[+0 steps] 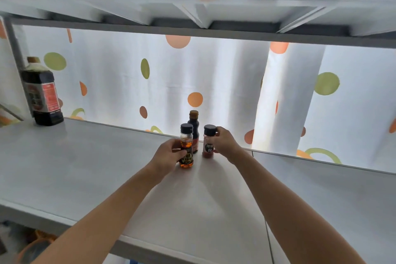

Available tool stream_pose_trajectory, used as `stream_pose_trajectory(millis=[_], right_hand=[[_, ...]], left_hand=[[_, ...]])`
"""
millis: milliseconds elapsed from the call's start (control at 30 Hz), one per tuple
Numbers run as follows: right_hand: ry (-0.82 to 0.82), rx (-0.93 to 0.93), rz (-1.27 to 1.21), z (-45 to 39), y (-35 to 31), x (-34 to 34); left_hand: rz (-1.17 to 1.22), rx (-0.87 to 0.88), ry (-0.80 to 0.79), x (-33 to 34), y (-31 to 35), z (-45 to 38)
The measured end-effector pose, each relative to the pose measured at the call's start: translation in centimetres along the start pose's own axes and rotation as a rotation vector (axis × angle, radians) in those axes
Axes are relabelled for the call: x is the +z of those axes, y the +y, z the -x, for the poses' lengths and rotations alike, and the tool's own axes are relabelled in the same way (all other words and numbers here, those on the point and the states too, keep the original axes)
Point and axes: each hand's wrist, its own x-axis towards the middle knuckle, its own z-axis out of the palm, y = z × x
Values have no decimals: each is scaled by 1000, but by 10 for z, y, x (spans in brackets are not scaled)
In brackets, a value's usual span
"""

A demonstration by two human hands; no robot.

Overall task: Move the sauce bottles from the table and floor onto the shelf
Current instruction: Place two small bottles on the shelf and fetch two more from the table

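Both my arms reach over the white shelf (96,167). My left hand (168,155) grips a small amber oil bottle (186,148) with a black cap, standing on the shelf. My right hand (224,141) holds a small jar of red powder (208,142) with a black cap, also upright on the shelf. Just behind them stands a dark sauce bottle (194,128) with a brown cap. A large dark soy sauce bottle (42,94) with a red label stands at the shelf's far left back corner.
Another shelf board (203,13) hangs low overhead. A white curtain with orange and green dots (214,75) runs behind the shelf. An orange basket (32,248) shows below the shelf's front edge at lower left.
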Motion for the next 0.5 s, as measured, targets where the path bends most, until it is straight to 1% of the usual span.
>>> stream_pose_trajectory(millis=[133, 500], right_hand=[[10, 2, -23, -3, 2, 4], [5, 2, -60, -5, 2, 9]], left_hand=[[-64, 40, -8, 2, -3, -9], [-92, 82, 75, 10, -4, -19]])
